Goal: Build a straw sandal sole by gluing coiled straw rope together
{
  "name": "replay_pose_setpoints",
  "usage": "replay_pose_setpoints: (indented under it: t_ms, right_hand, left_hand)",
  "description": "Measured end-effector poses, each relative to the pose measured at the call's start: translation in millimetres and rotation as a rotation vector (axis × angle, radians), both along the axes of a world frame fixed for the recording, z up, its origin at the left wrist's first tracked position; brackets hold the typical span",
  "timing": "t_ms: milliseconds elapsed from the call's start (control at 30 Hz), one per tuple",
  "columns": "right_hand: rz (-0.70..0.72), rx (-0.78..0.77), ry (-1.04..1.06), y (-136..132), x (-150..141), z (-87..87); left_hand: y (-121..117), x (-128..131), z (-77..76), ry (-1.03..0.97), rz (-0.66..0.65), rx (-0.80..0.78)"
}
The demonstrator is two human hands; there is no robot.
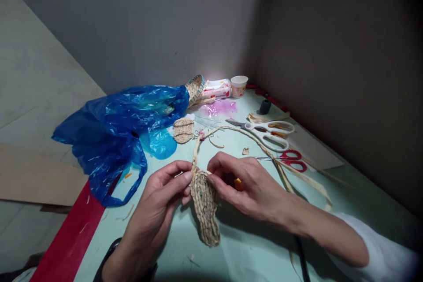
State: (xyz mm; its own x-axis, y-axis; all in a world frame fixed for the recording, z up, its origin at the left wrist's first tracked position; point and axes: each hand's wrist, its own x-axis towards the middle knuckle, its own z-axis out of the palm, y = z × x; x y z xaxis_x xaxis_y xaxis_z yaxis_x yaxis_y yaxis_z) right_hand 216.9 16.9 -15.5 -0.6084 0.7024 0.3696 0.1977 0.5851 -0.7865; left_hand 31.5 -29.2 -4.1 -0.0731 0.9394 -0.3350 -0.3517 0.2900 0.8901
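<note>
Braided piece | left fingers: pinching edge | right fingers: pinching top

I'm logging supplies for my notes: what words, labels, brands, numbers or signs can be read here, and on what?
No text can be read.
Pink-and-white packet: printed marks, too small and blurred to read.
Paper cup: coloured print, too small to tell whether it includes words.

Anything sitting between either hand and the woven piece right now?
Nothing visible. The left hand pinches the braid at the woven piece's upper left, and the right hand's fingertips are at its upper right edge. The white-handled scissors lie beyond the hands.
</note>
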Motion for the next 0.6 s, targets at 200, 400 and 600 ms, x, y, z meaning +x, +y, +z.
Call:
replay_pose_setpoints:
  t_ms: [200, 400, 600]
  right_hand:
    - [-0.01, 0.024, -0.003, -0.2, 0.5, -2.0]
    - [0.044, 0.035, 0.02, 0.0, 1.9, -0.8]
    - [0.065, 0.043, 0.038, 2.1, 4.6, -1.0]
  left_hand:
    - [1.4, 4.5, -0.6, -0.003, 0.039, 0.01]
    - [1.4, 3.7, 2.2, -0.021, 0.031, 0.005]
    - [0.2, -0.4, 8.5, -0.095, -0.006, -0.053]
